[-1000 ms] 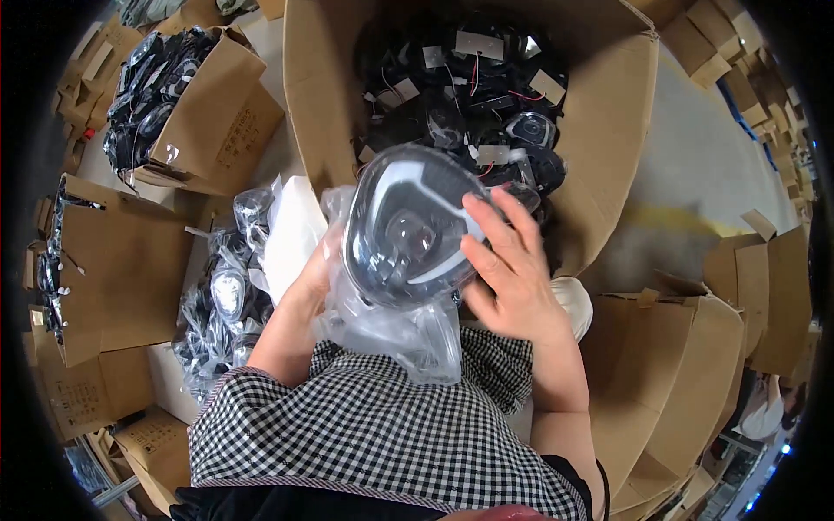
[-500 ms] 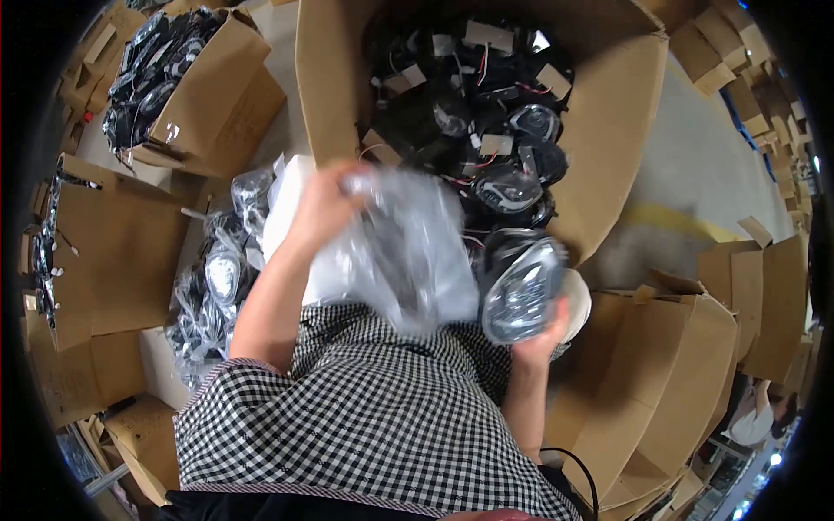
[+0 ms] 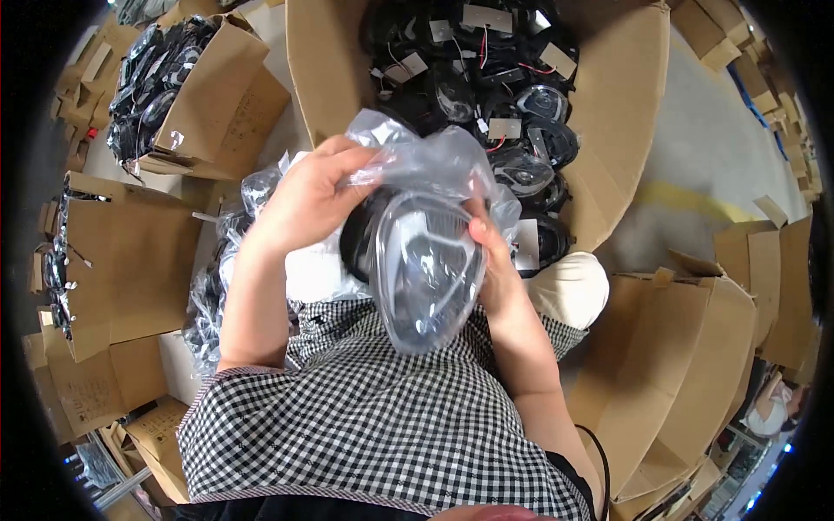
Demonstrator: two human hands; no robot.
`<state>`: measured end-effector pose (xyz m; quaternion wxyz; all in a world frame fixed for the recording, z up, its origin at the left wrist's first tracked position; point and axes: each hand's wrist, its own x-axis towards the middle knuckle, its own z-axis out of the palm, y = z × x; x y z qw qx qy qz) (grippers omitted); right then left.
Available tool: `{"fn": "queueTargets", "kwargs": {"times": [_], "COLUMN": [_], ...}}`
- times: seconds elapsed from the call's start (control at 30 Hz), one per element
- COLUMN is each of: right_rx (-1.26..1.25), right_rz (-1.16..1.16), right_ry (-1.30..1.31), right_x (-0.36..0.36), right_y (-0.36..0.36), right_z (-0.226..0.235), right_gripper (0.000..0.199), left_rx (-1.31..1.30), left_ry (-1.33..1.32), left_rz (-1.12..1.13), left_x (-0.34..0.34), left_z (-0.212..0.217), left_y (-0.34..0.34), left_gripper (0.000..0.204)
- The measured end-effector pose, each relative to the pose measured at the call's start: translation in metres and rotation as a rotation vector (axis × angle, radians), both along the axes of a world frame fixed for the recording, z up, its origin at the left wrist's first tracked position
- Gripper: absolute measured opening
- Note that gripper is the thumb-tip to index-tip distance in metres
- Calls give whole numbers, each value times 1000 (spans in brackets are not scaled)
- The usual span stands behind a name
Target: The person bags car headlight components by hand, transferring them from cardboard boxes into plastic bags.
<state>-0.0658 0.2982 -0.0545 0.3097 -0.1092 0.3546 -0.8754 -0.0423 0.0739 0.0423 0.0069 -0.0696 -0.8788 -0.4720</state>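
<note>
There are two hands (image 3: 306, 198), one held lamp (image 3: 427, 282), one held bag (image 3: 439, 163).

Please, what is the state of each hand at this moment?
Left hand: closed, grip on the translucent plastic bag.
Right hand: closed, holding the clear-lensed lamp unit by its edge.

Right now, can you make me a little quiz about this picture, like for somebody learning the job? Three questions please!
1. What is the left hand gripping?
2. True or false: the right hand is empty.
3. What fills the big box? A, shoes; B, lamps; C, apples.

Key:
1. A plastic bag.
2. False; it holds a clear-fronted lamp.
3. B.
</note>
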Motion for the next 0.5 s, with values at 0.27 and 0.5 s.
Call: {"fn": "queueTargets", "kwargs": {"times": [0.27,0.5], "right_rx": [-106,581], "right_rz": [-707,-517], "right_ry": [-245,35], "right_x": [-23,9], "right_y": [3,29], "right_z": [-48,-6], "right_gripper": [58,88], "left_rx": [-729,-269], "left_ry": [135,-72], "left_rz": [398,396], "left_x": [52,76], "left_z": [-81,-102], "left_y": [8,15], "left_gripper": [56,35]}}
